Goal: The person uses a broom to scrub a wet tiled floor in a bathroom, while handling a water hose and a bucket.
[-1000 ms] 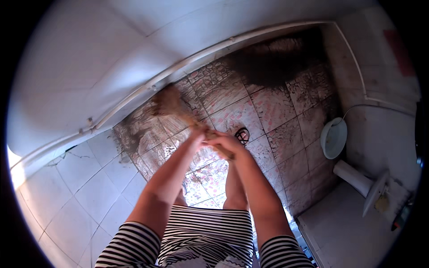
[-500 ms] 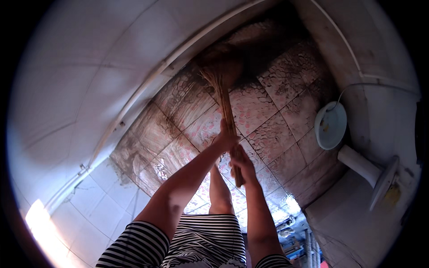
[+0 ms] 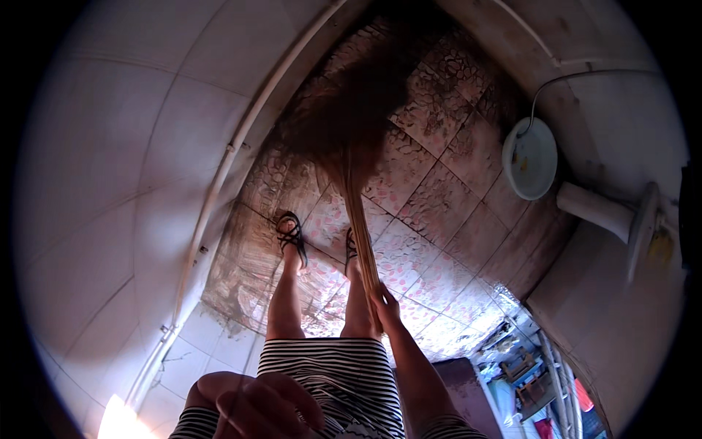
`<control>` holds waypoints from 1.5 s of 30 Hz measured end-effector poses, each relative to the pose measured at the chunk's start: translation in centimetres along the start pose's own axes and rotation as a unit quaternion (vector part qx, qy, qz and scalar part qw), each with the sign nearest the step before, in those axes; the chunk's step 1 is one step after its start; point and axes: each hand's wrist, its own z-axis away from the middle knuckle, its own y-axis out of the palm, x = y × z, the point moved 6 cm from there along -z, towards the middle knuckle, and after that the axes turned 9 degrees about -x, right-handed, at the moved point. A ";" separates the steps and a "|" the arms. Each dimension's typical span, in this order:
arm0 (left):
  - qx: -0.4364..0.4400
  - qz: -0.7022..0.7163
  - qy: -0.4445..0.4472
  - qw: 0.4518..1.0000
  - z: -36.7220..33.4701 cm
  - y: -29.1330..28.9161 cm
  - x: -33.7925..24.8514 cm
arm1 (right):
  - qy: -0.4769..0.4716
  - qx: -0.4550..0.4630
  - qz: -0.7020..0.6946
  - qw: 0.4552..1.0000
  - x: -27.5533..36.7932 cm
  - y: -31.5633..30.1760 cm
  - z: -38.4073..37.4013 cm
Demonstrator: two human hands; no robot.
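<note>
Okay, so the broom (image 3: 356, 212), running from upper to lower centre, is gripped by the right hand (image 3: 387, 307), fingers wrapped round; lower left, the left hand (image 3: 267, 406) is blurred, its grip can't be told.

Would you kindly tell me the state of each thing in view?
Broom: held, bristles pointing away from the person.
Right hand: curled around the broom's handle.
Left hand: off the broom.
Sandals: worn.
Basin: yellow bits inside.
Floor tiles: soiled, darkest at the far end.
</note>
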 end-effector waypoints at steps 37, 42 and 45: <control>0.281 -0.131 0.056 0.949 -12.9 -6.8 -0.1 | -0.159 -0.074 -0.190 0.966 11.4 20.8 6.7; 0.159 -0.226 0.012 0.961 -16.0 -10.6 1.8 | 0.056 -0.019 -0.065 0.996 11.3 27.7 7.5; 0.149 -0.218 -0.008 0.964 -17.1 -10.8 2.0 | -0.004 -0.050 -0.070 0.996 13.4 28.4 4.5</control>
